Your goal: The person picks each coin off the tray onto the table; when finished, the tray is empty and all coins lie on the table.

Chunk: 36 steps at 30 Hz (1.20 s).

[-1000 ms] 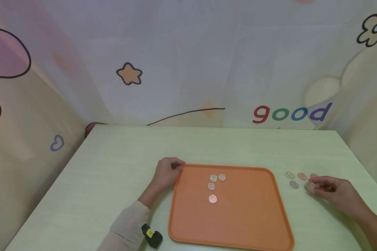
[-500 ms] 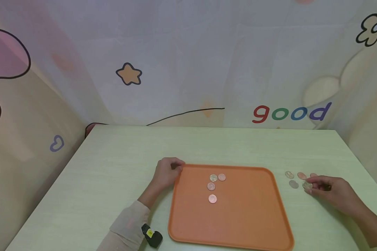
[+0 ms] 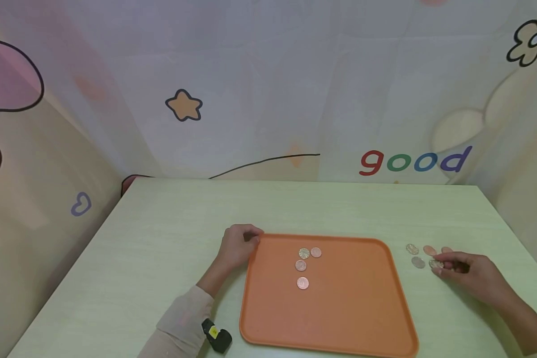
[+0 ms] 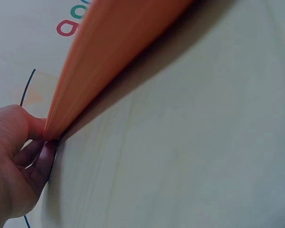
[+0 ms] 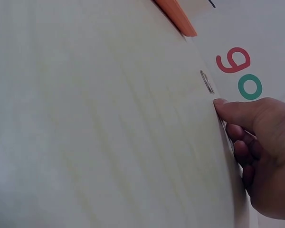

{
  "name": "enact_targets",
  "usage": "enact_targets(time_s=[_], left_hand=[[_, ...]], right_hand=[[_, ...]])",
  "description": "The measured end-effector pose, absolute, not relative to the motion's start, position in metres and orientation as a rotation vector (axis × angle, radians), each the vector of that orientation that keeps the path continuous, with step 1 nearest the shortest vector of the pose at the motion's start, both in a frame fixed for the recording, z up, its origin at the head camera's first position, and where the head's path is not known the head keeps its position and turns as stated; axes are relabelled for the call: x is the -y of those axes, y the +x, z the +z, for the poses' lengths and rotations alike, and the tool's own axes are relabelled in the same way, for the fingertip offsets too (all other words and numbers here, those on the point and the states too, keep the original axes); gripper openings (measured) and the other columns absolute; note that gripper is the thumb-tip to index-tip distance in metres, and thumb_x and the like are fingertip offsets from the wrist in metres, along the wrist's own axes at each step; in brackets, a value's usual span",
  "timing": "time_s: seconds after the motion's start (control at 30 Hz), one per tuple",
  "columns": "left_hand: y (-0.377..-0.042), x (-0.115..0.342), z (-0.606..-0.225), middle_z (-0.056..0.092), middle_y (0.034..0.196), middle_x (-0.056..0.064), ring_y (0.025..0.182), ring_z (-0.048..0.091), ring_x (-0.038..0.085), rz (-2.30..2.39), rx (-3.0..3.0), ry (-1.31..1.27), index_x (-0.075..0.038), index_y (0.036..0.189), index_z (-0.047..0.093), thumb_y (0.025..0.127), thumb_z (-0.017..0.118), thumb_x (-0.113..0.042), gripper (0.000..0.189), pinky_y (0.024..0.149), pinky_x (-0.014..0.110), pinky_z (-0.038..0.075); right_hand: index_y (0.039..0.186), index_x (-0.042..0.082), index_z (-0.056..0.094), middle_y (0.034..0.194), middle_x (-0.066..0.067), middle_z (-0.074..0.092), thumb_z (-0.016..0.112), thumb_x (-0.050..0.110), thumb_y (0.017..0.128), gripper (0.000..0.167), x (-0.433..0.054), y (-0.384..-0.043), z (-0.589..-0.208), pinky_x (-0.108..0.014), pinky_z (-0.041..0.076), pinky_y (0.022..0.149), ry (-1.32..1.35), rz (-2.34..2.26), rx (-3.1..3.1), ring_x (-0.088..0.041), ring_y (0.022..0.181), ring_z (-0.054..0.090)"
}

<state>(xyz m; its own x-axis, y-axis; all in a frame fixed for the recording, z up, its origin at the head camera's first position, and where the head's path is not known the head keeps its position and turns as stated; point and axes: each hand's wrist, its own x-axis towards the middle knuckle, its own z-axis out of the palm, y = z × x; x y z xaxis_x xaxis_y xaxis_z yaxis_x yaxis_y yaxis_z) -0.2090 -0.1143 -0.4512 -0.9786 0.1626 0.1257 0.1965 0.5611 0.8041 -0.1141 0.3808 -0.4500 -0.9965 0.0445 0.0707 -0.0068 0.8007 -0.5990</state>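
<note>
My left hand pinches the far left corner of an orange tray; the left wrist view shows the thumb and fingers of the left hand at its edge. Several coins lie on the tray, left of its middle. Off to the right, my right hand holds a silvery coin between thumb and fingertips, low at the table. Around it lie a silvery coin, a grey coin and copper coins, one partly behind the fingers. The right wrist view hides the held coin behind the right hand.
The pale table carries the tray and the loose coins. A black wrist device sits at the left sleeve. Behind the table hangs a printed cloth with a star and the word "good".
My right hand has shifted slightly left with the silvery coin, which now looks flatter and closer to the grey coin. The left hand and tray stay put.
</note>
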Motion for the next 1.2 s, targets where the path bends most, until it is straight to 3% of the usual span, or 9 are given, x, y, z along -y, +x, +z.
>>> enact_targets(time_s=[0.2,0.3,0.43,0.57,0.67,0.73,0.97,1.1,1.2], left_hand=[[-0.2097,0.1148,-0.4499,0.079,0.1,0.013,0.094,0.073,0.028,-1.444,2.734,-0.301,-0.004,0.097,0.08,0.09,0.066,0.002,0.017,0.087,0.044,0.059],[-0.2097,0.1148,-0.4505,0.079,0.099,0.013,0.093,0.073,0.027,-1.445,2.73,-0.302,-0.003,0.097,0.08,0.09,0.065,0.003,0.017,0.086,0.043,0.059],[-0.2094,0.1142,-0.4503,0.079,0.099,0.014,0.092,0.073,0.027,-1.455,2.728,-0.298,-0.003,0.097,0.08,0.09,0.066,0.003,0.017,0.085,0.042,0.059],[-0.209,0.1139,-0.4499,0.079,0.098,0.014,0.091,0.073,0.026,-1.453,2.723,-0.305,-0.003,0.096,0.08,0.09,0.065,0.004,0.017,0.084,0.042,0.059],[-0.2086,0.1136,-0.4497,0.079,0.098,0.014,0.091,0.073,0.026,-1.446,2.722,-0.306,-0.003,0.096,0.08,0.09,0.065,0.004,0.017,0.084,0.043,0.059],[-0.2085,0.1135,-0.4497,0.079,0.099,0.014,0.092,0.073,0.027,-1.442,2.725,-0.301,-0.003,0.096,0.08,0.09,0.065,0.004,0.017,0.085,0.043,0.059],[-0.2083,0.1133,-0.4507,0.079,0.099,0.013,0.092,0.072,0.027,-1.439,2.732,-0.302,-0.004,0.096,0.08,0.09,0.065,0.004,0.017,0.085,0.044,0.059],[-0.2082,0.1132,-0.4505,0.079,0.098,0.013,0.092,0.072,0.027,-1.437,2.728,-0.301,-0.004,0.095,0.08,0.09,0.065,0.004,0.017,0.085,0.044,0.059],[-0.2082,0.113,-0.4504,0.079,0.098,0.013,0.092,0.072,0.027,-1.433,2.728,-0.297,-0.004,0.095,0.08,0.09,0.066,0.004,0.017,0.085,0.044,0.059]], right_hand=[[0.112,-0.007,0.073,0.076,0.013,0.06,0.078,0.018,0.09,0.034,-0.3802,-0.1146,-0.4517,-0.018,0.037,0.058,-0.06,0.958,2.891,0.006,0.071,0.041],[0.114,-0.007,0.073,0.097,-0.012,0.076,0.078,0.021,0.089,0.037,-0.3822,-0.1141,-0.4535,-0.009,0.038,0.062,-0.036,0.962,2.878,0.021,0.078,0.039],[0.118,-0.005,0.072,0.127,-0.03,0.067,0.079,0.027,0.089,0.044,-0.3856,-0.1134,-0.4563,0.003,0.034,0.07,-0.044,0.962,2.871,0.037,0.092,0.024],[0.118,-0.002,0.074,0.118,0.005,0.073,0.08,0.029,0.088,0.043,-0.3875,-0.1118,-0.4576,0.004,0.036,0.071,-0.06,0.961,2.859,0.037,0.093,0.027],[0.115,-0.002,0.074,0.109,0.036,0.059,0.079,0.028,0.089,0.04,-0.3876,-0.11,-0.4572,0.001,0.04,0.069,-0.05,0.992,2.845,0.037,0.093,0.031],[0.114,-0.003,0.074,0.105,0.046,0.047,0.078,0.026,0.09,0.038,-0.3872,-0.1094,-0.4568,-0.001,0.041,0.068,-0.042,1.013,2.833,0.037,0.091,0.033],[0.111,-0.003,0.075,0.088,0.043,0.053,0.08,0.021,0.088,0.035,-0.3847,-0.1068,-0.4576,-0.011,0.04,0.063,-0.038,1.0,2.831,0.021,0.08,0.044],[0.111,-0.003,0.075,0.093,0.05,0.046,0.081,0.022,0.087,0.035,-0.3852,-0.1074,-0.4571,-0.01,0.04,0.064,-0.036,1.0,2.831,0.03,0.086,0.04],[0.112,-0.003,0.075,0.089,0.046,0.049,0.081,0.024,0.087,0.037,-0.3848,-0.1072,-0.4561,-0.011,0.04,0.063,-0.046,0.983,2.842,0.025,0.081,0.041]])
